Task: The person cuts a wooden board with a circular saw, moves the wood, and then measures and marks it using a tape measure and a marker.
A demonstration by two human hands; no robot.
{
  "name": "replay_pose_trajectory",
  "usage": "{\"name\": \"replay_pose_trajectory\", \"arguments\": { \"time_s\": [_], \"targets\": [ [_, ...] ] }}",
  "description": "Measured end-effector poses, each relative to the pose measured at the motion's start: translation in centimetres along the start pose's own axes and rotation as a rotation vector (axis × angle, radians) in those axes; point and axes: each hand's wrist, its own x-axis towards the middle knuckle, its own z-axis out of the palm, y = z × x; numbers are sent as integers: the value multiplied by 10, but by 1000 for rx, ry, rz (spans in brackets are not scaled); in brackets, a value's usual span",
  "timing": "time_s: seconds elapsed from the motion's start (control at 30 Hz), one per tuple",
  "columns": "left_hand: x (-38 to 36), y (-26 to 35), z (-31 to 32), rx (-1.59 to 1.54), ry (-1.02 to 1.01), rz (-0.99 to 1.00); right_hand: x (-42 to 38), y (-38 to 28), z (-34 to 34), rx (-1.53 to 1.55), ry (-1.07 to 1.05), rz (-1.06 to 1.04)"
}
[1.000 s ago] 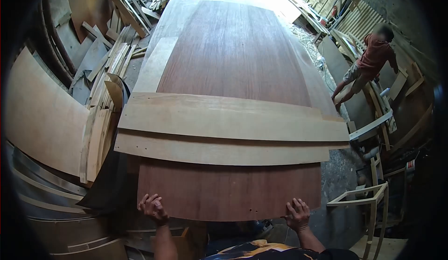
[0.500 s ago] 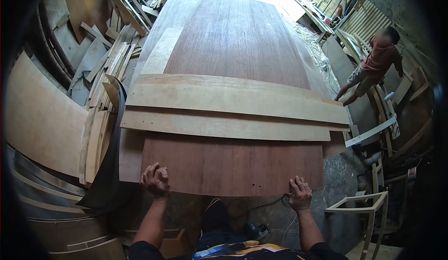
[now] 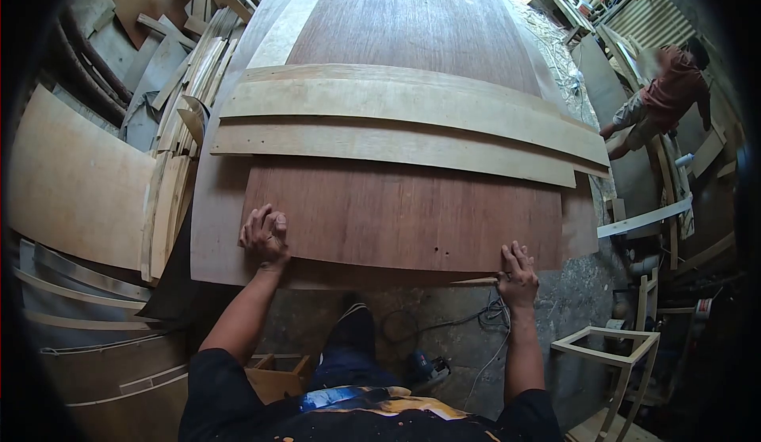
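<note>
A reddish-brown plywood sheet (image 3: 396,220) lies on the stack in front of me, its near edge facing me. My left hand (image 3: 265,234) has its fingers curled at the sheet's near left corner. Near the right end of the same edge, my right hand (image 3: 518,271) grips the sheet with its fingers over the top face; its thumb is mostly hidden. Two pale plywood strips, an upper one (image 3: 396,101) and a lower one (image 3: 380,147), rest crosswise over the sheet, partly overlapping. Beneath it, a wider lower sheet (image 3: 216,228) sticks out on the left.
Wood offcuts (image 3: 178,156) and a curved panel (image 3: 79,180) stand at the left. To the right are a small wooden frame (image 3: 606,343) and a person in a red shirt (image 3: 670,85). A blue power tool (image 3: 428,369) and cables lie on the floor.
My view has tilted down, so the sheets and strips appear higher. The lower sheet's front edge now shows beneath the plywood sheet. Both hands stay at its edge. The person at right leans differently.
</note>
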Motion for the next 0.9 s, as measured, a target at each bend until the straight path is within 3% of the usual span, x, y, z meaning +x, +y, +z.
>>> {"name": "replay_pose_trajectory", "arguments": {
  "time_s": [0.47, 0.9],
  "targets": [
    [90, 46, 86, -7, 87, 5, 125, 42, 16, -16, 43, -9],
    [234, 164, 219, 4, 159, -60, 375, 120, 11, -103, -62, 50]
  ]
}}
